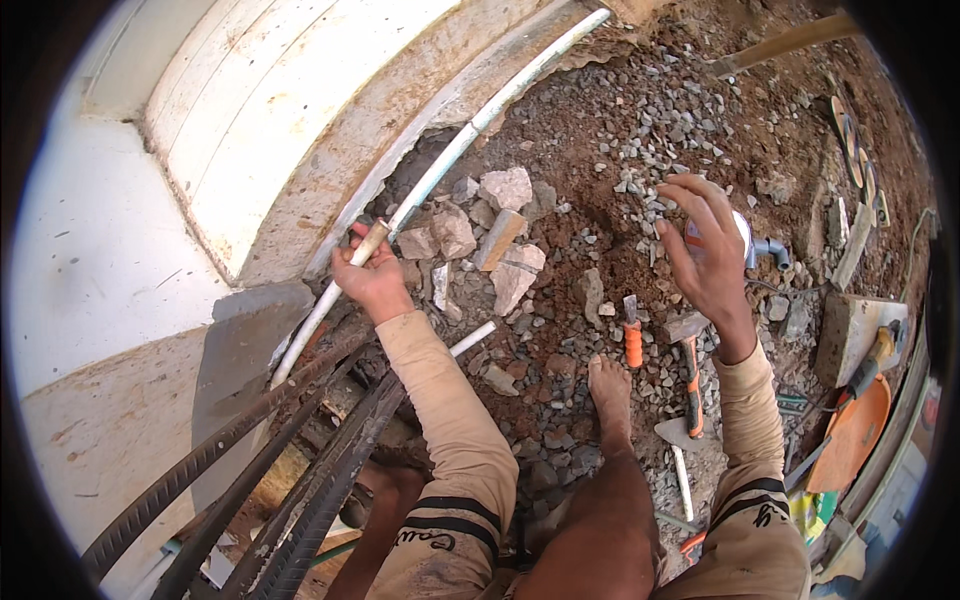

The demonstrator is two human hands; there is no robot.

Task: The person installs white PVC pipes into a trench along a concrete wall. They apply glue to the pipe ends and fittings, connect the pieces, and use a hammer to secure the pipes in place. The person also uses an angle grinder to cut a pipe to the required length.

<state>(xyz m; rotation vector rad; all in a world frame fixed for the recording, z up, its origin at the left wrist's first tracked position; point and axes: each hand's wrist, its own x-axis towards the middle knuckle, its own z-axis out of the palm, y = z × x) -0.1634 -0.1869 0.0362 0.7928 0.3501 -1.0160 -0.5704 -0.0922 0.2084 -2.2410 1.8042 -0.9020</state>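
My left hand [368,283] grips the end of a white pipe [311,330] beside another long white pipe [466,137] running along the wall's base; the gripped end is slightly beige. My right hand [708,262] is raised over the rubble with fingers apart and curled, partly covering a white container [740,232] and next to a grey pipe elbow [775,253]. Below it lie an orange-handled chisel [633,340] and a hammer [692,380]. Broken stones [505,190] lie right of my left hand, with a short wooden block [500,240] among them.
Rusty rebars [230,426] rise at lower left beside the white wall [130,230]. Gravel and soil surround my bare foot [610,390]. At right are a concrete block [840,335], an orange pan [850,445] and slippers [850,140]. A wooden handle [775,45] lies at upper right.
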